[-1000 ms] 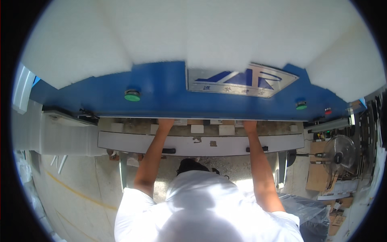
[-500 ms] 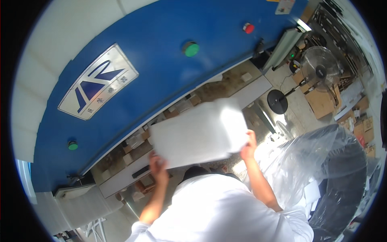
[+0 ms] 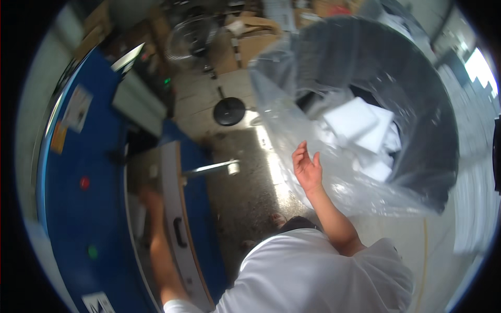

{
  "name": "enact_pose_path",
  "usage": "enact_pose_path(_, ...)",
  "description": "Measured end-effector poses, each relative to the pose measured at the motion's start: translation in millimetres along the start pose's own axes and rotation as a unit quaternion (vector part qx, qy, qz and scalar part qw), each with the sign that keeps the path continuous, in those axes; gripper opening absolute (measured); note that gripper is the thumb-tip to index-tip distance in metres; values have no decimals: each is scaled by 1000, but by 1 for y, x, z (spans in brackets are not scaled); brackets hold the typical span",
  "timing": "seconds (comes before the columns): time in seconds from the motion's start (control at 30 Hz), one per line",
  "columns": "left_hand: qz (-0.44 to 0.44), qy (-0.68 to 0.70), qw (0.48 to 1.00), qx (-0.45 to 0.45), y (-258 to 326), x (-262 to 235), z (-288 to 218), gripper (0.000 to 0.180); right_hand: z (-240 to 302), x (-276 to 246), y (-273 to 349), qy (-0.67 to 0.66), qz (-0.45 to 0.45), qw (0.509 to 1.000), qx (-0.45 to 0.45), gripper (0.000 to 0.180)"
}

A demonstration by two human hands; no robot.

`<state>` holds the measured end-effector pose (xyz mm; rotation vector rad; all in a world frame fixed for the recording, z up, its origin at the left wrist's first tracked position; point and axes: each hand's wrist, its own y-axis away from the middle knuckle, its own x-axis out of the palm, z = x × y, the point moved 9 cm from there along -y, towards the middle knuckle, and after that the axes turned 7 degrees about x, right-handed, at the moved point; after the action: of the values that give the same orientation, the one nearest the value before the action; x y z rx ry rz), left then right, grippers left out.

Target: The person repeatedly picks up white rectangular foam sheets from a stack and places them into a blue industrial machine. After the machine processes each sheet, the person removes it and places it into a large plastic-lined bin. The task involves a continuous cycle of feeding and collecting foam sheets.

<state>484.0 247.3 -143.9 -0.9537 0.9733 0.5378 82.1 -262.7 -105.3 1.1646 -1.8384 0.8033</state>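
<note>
My right hand (image 3: 307,166) is raised in front of the big lined bin, fingers stretched and thumb apart, with nothing in it. White foam blocks (image 3: 353,121) lie in a heap inside the bin, which is lined with clear plastic film (image 3: 292,125). On the left, my left hand (image 3: 150,199) reaches over the bed of the blue machine (image 3: 73,208). Motion smears its fingers, so what they hold, if anything, does not show. A pale piece (image 3: 137,216) lies in the machine opening close to that hand.
A drawer-like front board with a black handle (image 3: 179,232) edges the machine bed. A standing fan (image 3: 194,39) on a round black base (image 3: 229,111) stands ahead, by cardboard boxes (image 3: 255,39). White stacked sheets (image 3: 475,172) rise at the right.
I have turned right, toward the bin. The white foam slab that both hands held is out of them. My hands have parted, the left to the machine bed, the right toward the bin.
</note>
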Motion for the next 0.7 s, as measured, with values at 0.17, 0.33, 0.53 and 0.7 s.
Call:
enact_pose_path(0.17, 283, -50, 952, -108, 20, 23, 57, 88, 106, -10, 123, 182, -137, 961, -156, 53)
enact_pose_path(0.33, 242, -115, 962, -59, 21, 39, 63, 81, 123, -46, 139, 214, -213, 945, -130, 52)
enact_pose_path(0.53, 17, -21, 997, 75, 13, -67, -57, 64, 38, -84, 21, 345, -286, 893, 29, 42)
enact_pose_path(0.7, -58, 57, 988, 130, 34, -288, -151, 58, -43, -125, -48, 630, -188, 732, 179, 47)
